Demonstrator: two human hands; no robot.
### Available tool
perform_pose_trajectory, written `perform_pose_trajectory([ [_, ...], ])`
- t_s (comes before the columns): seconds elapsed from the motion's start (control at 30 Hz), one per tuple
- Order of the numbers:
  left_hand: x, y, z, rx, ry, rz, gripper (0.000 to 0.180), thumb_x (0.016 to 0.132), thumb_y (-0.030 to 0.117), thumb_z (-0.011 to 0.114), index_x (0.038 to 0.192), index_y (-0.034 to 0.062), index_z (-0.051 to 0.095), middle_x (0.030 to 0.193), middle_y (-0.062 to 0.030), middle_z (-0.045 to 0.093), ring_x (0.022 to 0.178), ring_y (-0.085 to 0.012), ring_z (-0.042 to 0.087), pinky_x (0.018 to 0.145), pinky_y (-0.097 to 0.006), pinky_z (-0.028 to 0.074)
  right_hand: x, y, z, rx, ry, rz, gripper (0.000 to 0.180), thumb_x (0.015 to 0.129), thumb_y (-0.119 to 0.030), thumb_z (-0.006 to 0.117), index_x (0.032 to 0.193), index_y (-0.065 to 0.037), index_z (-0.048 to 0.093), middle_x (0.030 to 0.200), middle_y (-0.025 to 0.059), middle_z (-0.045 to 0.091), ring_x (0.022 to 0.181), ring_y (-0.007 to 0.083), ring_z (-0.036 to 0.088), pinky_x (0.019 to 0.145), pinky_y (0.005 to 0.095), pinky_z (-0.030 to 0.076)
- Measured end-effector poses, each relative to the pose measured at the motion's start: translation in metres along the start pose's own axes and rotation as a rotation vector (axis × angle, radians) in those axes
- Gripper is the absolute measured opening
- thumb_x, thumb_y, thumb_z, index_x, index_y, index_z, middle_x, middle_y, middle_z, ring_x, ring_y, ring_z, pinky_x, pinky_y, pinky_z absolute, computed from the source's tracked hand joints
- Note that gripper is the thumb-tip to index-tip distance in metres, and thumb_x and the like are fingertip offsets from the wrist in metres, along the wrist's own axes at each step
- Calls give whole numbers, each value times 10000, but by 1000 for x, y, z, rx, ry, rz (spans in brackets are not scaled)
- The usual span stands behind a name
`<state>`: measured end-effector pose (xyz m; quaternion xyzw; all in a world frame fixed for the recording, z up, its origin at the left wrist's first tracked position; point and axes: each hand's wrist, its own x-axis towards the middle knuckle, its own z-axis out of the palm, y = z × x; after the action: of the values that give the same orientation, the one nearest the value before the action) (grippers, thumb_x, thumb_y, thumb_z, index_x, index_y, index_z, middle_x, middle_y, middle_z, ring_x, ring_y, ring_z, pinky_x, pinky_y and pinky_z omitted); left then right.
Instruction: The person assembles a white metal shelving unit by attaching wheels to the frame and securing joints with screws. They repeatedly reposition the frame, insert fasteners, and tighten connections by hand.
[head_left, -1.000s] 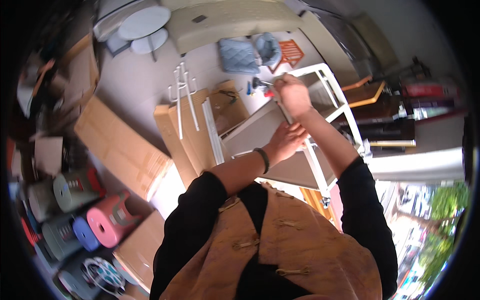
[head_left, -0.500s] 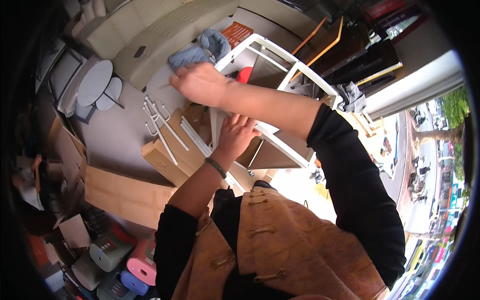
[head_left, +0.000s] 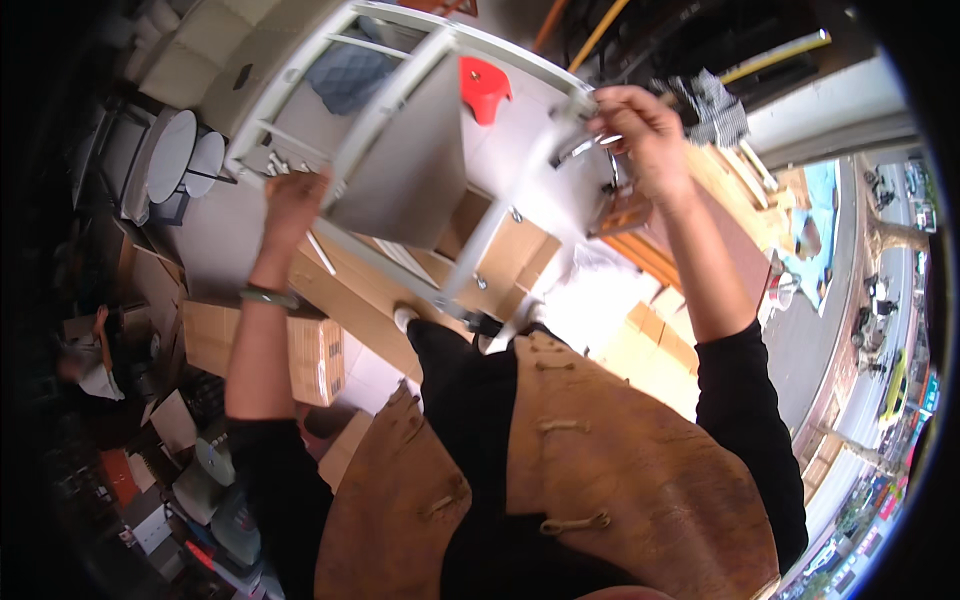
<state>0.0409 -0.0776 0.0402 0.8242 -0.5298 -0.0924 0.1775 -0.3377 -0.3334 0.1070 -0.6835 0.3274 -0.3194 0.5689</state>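
Observation:
A white rectangular frame (head_left: 400,105) with crossbars and a grey panel (head_left: 415,160) stands tilted in front of me. My left hand (head_left: 295,205) is closed over its left edge, fingertips on the rail. At the far right corner my right hand (head_left: 645,135) has its fingers curled onto the frame; motion smears this part. A shiny metal piece (head_left: 580,150) shows just below those fingers, too blurred to name. Small metal fittings (head_left: 480,283) sit along the frame's near right side.
A red stool (head_left: 483,88) stands on the floor beyond the frame, near a blue-grey cushion (head_left: 350,75). Cardboard (head_left: 365,310) lies by my feet, with a carton (head_left: 315,355) to the left. Round white tables (head_left: 172,155) stand at left. A wooden table (head_left: 715,215) is at right.
My right hand has swung from over the middle to the frame's right corner. My left hand has moved left along with the frame's edge. The frame has turned and shifted left in view.

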Motion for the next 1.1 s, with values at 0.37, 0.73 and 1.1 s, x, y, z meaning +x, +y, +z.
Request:
perform_pose_trajectory([
  [0.37, 17, 2, 12, 273, 66, -404, 829, 955, 697, 239, 1138, 35, 704, 1144, -262, 653, 1137, -445, 534, 1039, -463, 375, -170, 77, -234, 69, 399, 522, 277, 964, -75, 464, 1159, 28, 630, 957, 95, 693, 767, 152, 667, 602, 229, 482],
  [0.73, 4, 34, 6, 119, 284, -465, 632, 971, 596, 426, 991, 27, 700, 891, -228, 655, 998, -408, 586, 906, -442, 457, -1, 86, -194, 84, 90, 232, 190, 967, -94, 576, 1131, -40, 652, 989, 75, 722, 899, 149, 688, 701, 257, 518],
  [1.1, 6, 53, 1, 166, 286, -516, 430, 966, 419, 533, 846, 42, 701, 869, -121, 668, 920, -313, 611, 865, -429, 458, 216, 40, -58, -476, -513, -571, 107, 912, -78, 649, 967, 12, 632, 839, 105, 599, 742, 202, 566, 706, 304, 466],
])
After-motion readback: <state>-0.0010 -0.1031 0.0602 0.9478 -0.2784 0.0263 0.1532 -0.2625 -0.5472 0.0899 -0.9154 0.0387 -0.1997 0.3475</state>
